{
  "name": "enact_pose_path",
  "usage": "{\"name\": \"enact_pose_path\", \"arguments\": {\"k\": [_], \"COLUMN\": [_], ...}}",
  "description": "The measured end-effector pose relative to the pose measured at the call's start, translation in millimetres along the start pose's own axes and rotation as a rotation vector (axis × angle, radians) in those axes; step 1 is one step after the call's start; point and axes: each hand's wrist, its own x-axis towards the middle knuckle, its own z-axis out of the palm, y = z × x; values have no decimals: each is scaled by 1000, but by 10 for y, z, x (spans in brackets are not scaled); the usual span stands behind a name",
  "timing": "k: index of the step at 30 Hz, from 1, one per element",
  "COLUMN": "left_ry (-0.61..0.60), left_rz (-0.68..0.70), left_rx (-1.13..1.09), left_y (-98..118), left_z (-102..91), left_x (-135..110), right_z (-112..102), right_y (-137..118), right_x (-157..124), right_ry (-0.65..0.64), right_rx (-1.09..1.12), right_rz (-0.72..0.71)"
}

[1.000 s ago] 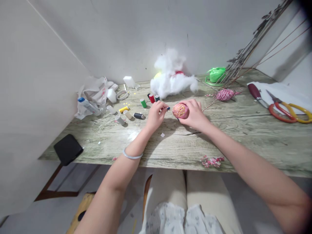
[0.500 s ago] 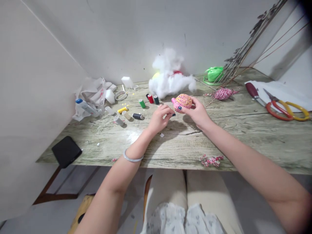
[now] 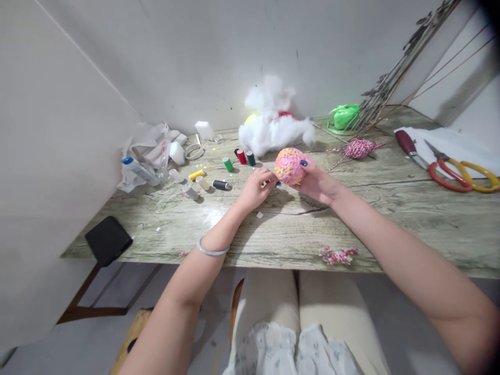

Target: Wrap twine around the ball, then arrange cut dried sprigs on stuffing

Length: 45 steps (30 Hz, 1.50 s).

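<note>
My right hand grips a small round crocheted toy in pink and yellow yarn, raised over the table. Its thumb, with a dark blue nail, presses on the toy's near side. Just left of the toy is my left hand, its fingers curled together as if in a pinch. Whatever those fingers may hold is too small to make out. A pale bangle circles my left forearm. Left of this hand lie a black thread spool and a green thread spool.
White stuffing is heaped by the wall. Red-and-white yarn and scissors lie to the right, yarn scraps at the front edge. On the left are a glue bottle, a tape roll and a black case.
My right hand has turned the crocheted toy, so its pink knob no longer shows and a different side faces me. My left hand has stayed nearly in place.
</note>
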Motion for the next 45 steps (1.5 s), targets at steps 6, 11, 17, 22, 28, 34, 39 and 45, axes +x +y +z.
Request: {"name": "enact_pose_path", "arguments": {"k": [6,11,17,22,28,34,39,45], "left_ry": [5,33,67,129,79,10,-55,-63], "left_rz": [-38,-58,-48,-48,-7,38,19,-37], "left_rx": [102,197,210,99,42,-15,-54,-58], "left_y": [-81,-162,-226,-172,-42,6,25,10], "left_z": [5,-44,-113,-147,-190,-151,-90,-64], "left_x": [0,11,27,30,21,3,-11,-5], "right_z": [-32,-91,-47,-43,-87,-127,-105,-23], "right_y": [-72,-65,-4,71,210,210,189,159], "right_x": [-72,-91,-111,-46,25,95,149,97], "right_ry": [-211,-268,-134,30,301,414,329,218], "right_rx": [-414,-867,-1229,-1404,-1400,-951,-441,-64], "right_rz": [-19,-66,-195,-375,-448,-407,-278,-147]}}
